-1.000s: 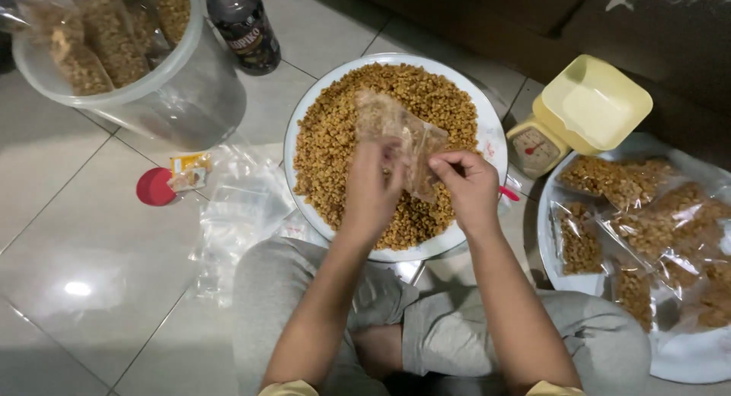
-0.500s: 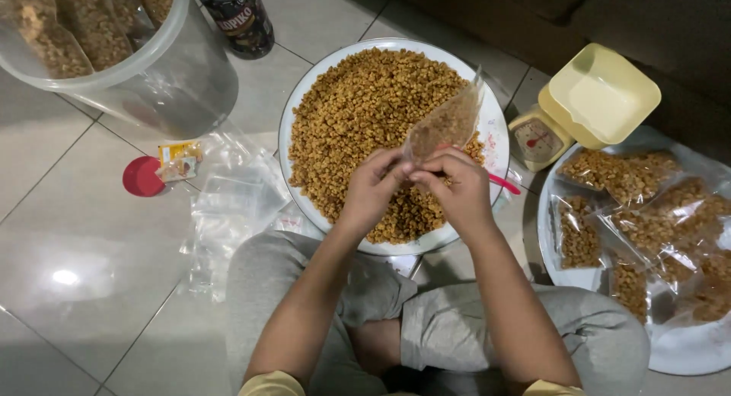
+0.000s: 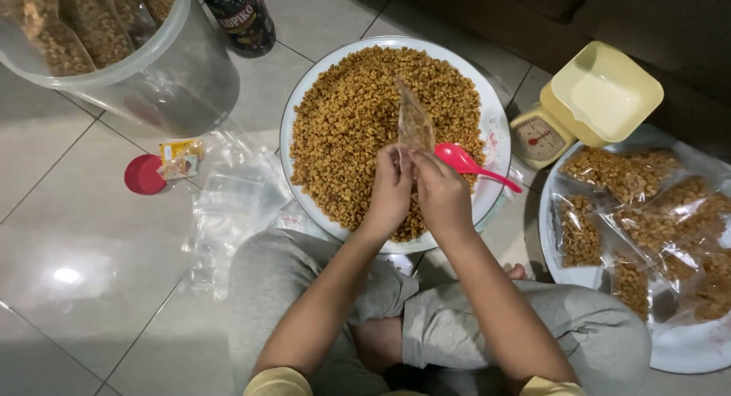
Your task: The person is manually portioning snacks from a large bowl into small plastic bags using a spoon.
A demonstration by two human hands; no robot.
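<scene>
My left hand [image 3: 391, 189] and my right hand [image 3: 442, 192] are pressed together over a big white round tray [image 3: 496, 129] heaped with small brown fried snack pieces [image 3: 346, 122]. Both pinch the lower end of a small clear plastic bag [image 3: 415, 124] that stands upright, partly filled with the same snack. A pink plastic spoon [image 3: 466, 163] lies on the snack heap just right of my right hand. My grey-trousered legs are folded below the tray.
A clear plastic tub [image 3: 114, 61] holding filled bags stands far left, a dark bottle [image 3: 240, 15] beside it. Empty clear bags [image 3: 232, 205], a red lid [image 3: 143, 175] and a small yellow packet [image 3: 180, 154] lie on the tiles. A yellow kitchen scale [image 3: 586, 103] and a second tray [image 3: 678, 343] of filled bags sit right.
The bag has been turned from lying over the heap to standing upright between my hands. My hands have drawn closer together. The pink spoon now shows beside my right hand.
</scene>
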